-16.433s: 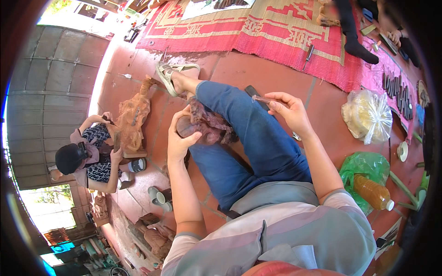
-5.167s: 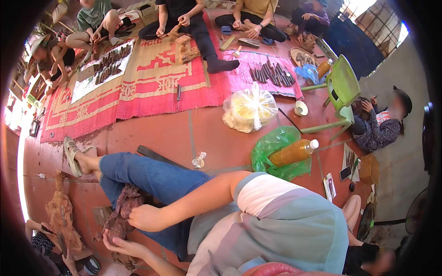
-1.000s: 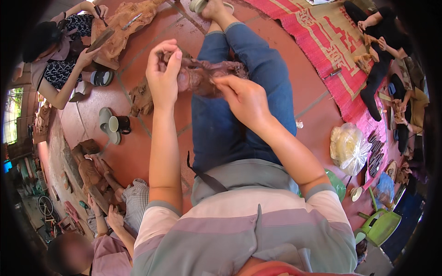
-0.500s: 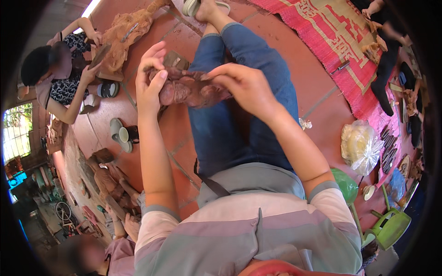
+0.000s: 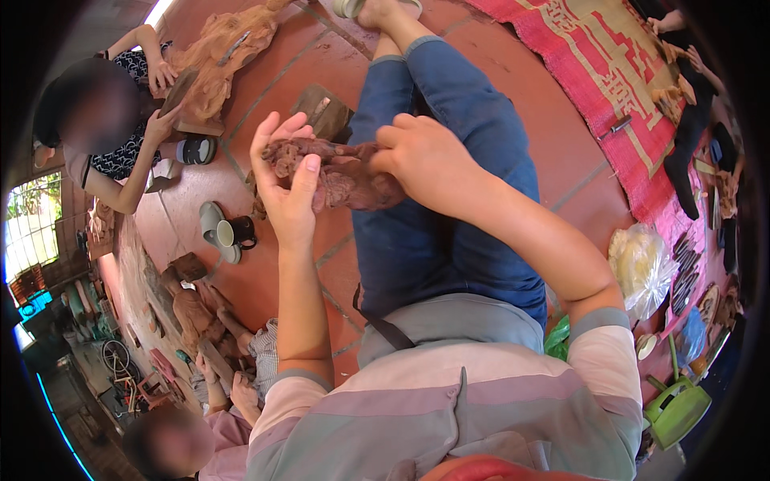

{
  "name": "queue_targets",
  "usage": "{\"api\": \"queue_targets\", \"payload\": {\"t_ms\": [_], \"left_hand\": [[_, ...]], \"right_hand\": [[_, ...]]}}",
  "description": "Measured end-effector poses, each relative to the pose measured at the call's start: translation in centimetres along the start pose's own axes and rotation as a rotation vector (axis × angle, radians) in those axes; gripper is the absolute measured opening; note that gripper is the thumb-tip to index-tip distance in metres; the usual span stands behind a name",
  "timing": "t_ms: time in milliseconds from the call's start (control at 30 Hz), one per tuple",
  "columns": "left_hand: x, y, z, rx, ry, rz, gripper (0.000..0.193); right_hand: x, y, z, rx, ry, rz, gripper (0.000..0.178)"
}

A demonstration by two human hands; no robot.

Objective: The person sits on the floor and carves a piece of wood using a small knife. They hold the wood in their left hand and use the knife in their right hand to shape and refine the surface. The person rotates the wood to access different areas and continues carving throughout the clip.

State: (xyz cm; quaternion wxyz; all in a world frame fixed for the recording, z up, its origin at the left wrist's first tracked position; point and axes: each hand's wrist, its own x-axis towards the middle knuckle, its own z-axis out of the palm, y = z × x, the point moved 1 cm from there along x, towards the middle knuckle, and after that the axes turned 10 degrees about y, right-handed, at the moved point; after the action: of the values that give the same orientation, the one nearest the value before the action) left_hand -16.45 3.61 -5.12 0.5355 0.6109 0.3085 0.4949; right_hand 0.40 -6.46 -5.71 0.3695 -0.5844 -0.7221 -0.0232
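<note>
A reddish-brown carved wood piece [image 5: 349,183] with rounded, knobbly relief is held above my lap. My left hand [image 5: 289,188] supports its left end, thumb pressed along the near side and the other fingers behind it, partly hidden. At the right end, my right hand [image 5: 425,164] has its fingers curled in against the carving's surface. Its fingertips are turned away, so whatever they pinch is hidden. Beyond the carving, a block of wood [image 5: 325,114] lies on the floor beside my leg.
Grey slippers [image 5: 215,228] and a dark mug [image 5: 239,232] stand on the tiles at left. A co-worker [image 5: 120,120] handles wood near a large carved piece [image 5: 216,68]. Another person [image 5: 216,449] sits lower left. A red mat [image 5: 553,44], plastic bag [image 5: 640,268] and green stool [image 5: 678,410] are at right.
The carving has tilted and shifted slightly right and nearer. My right hand has gone from an extended pinch at its upper edge to curled fingers at its right end.
</note>
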Motion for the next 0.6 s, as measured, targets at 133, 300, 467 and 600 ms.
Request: {"api": "queue_targets", "payload": {"t_ms": [133, 300, 467, 600], "left_hand": [[-0.2, 0.1, 0.0, 0.016, -0.001, -0.008, 0.059], [-0.4, 0.1, 0.1, -0.032, 0.005, -0.041, 0.058], [-0.4, 0.2, 0.4, -0.033, 0.025, -0.047, 0.056], [-0.4, 0.1, 0.0, -0.005, 0.021, -0.042, 0.054]], "right_hand": [[0.8, -1.7, -0.3, 0.056, 0.18, 0.07, 0.007], [0.1, -1.5, 1.0, 0.034, 0.016, 0.057, 0.012], [1.7, -2.9, 0.4, -0.008, 0.028, 0.072, 0.014], [-0.2, -1.7, -0.5, 0.048, -0.127, 0.271, 0.008]]}}
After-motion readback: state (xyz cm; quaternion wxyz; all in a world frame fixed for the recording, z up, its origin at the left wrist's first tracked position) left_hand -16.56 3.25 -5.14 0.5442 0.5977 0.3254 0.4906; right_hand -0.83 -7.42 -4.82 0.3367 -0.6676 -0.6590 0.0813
